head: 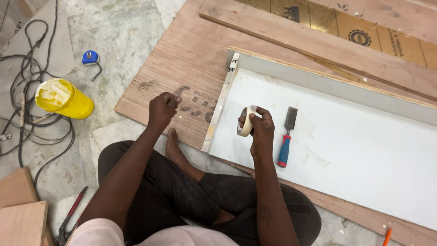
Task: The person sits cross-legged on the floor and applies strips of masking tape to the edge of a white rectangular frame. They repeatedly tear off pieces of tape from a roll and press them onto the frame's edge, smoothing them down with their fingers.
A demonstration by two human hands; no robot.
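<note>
My right hand (261,130) holds a roll of pale masking tape (246,122) upright above the near left corner of a white laminated board (355,150). My left hand (162,109) hovers to the left over a brown plywood sheet (182,68), fingers pinched together; whether they pinch a tape end I cannot tell. A chisel with a red and blue handle (286,136) lies on the white board just right of the tape hand. I sit cross-legged, a bare foot (172,145) resting at the plywood's edge.
A yellow tub of glue (63,99) and tangled black cables (27,114) lie at left on the stone floor. A blue tape measure (90,57) sits beyond. Pliers with red handles (68,218), wood offcuts (20,214), an orange pencil (387,237) and stacked planks (318,41) surround me.
</note>
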